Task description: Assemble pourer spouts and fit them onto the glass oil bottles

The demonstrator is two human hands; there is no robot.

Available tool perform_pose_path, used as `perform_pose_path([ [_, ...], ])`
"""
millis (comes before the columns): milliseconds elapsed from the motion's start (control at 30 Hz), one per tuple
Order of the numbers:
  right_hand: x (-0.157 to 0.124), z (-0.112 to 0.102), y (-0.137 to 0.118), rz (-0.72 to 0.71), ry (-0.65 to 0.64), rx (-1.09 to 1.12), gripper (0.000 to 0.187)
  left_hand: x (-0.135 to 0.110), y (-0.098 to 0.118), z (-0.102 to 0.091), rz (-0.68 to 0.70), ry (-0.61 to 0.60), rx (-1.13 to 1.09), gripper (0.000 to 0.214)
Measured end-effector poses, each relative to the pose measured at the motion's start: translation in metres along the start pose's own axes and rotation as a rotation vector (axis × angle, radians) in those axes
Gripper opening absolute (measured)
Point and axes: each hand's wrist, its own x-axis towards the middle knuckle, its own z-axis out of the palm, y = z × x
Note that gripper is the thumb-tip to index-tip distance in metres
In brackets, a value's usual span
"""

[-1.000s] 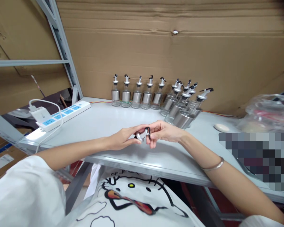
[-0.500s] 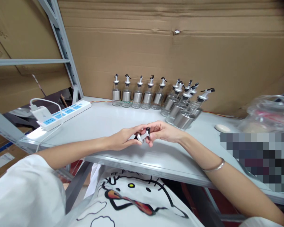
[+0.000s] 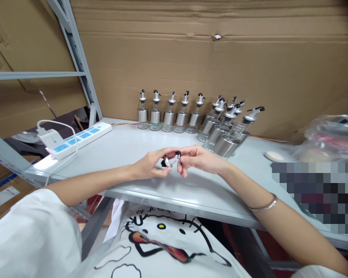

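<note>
Between my hands, above the front part of the grey table [image 3: 118, 146], is a silver bottle pourer [image 3: 168, 160] with a black ribbed stopper and a black flap at its spout. My left hand [image 3: 150, 164] grips its round collar between thumb and fingers, the stopper pointing left. With thumb and forefinger, my right hand [image 3: 201, 159] pinches the spout end by the black flap. Part of the flap is hidden by the fingers. Behind them, glass bottles with steel sleeves [image 3: 168, 117] and similar pourers stand upright in a row.
More such bottles [image 3: 226, 144] cluster right of the row. A white power strip [image 3: 84, 137] with a plugged-in charger and cable lies at the left. On the right are a pale oval object [image 3: 273, 156] and clear plastic bags [image 3: 330, 135]. Cardboard [image 3: 162, 54] walls the back.
The pourer has turned in my hands, so its black stopper now shows at the left and its spout tilts up to the right. Both hands have shifted slightly.
</note>
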Motion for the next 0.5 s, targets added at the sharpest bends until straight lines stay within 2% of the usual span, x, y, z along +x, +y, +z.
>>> perform_pose_path([
  [133, 0.0016, 0.0031, 0.0002, -0.058, 0.040, -0.057, 0.035, 0.0021, -0.0028, -0.0002, 0.037, 0.049, 0.036, 0.053],
  [267, 0.0025, 0.0055, -0.0015, -0.089, 0.070, -0.090, 0.034, 0.0026, -0.0032, -0.0004, 0.016, 0.059, 0.023, 0.056],
  [500, 0.0022, 0.0041, -0.0029, -0.129, 0.027, -0.123, 0.027, 0.0005, -0.0015, -0.0007, -0.020, -0.014, -0.006, 0.055],
])
